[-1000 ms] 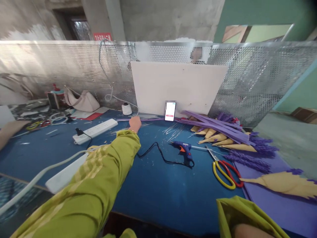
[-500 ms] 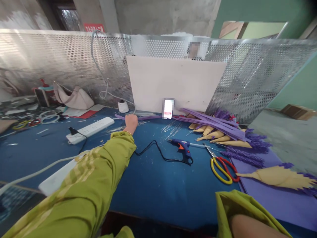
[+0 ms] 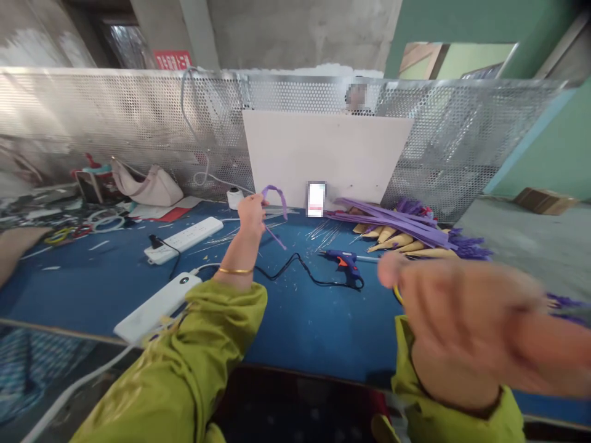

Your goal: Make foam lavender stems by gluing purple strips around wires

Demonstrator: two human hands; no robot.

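My left hand [image 3: 252, 212] is closed on a narrow purple paper strip [image 3: 276, 192], raised above the blue table [image 3: 295, 326]. One end of the strip arches up and over to the right, and a thin end hangs below the hand. My right hand [image 3: 475, 314] is large and close to the camera at the right. Motion smears its fingers, so what they hold, if anything, does not show. Behind it the scissors are mostly covered, with only a bit of yellow handle [image 3: 398, 294] visible. A blue glue gun [image 3: 344, 263] lies between the hands.
Purple strips [image 3: 392, 218] and tan-wrapped purple flower stems [image 3: 397, 241] lie at the back right. Two white power strips [image 3: 184, 239] with cords are on the left. A phone [image 3: 316, 200] leans on a white board [image 3: 327, 151]. Thin wires [image 3: 323, 234] lie mid-table.
My left hand has lifted the purple strip off the table and drawn it nearer. My right hand has risen into view at the right, covering the scissors. The camera view has shifted slightly.
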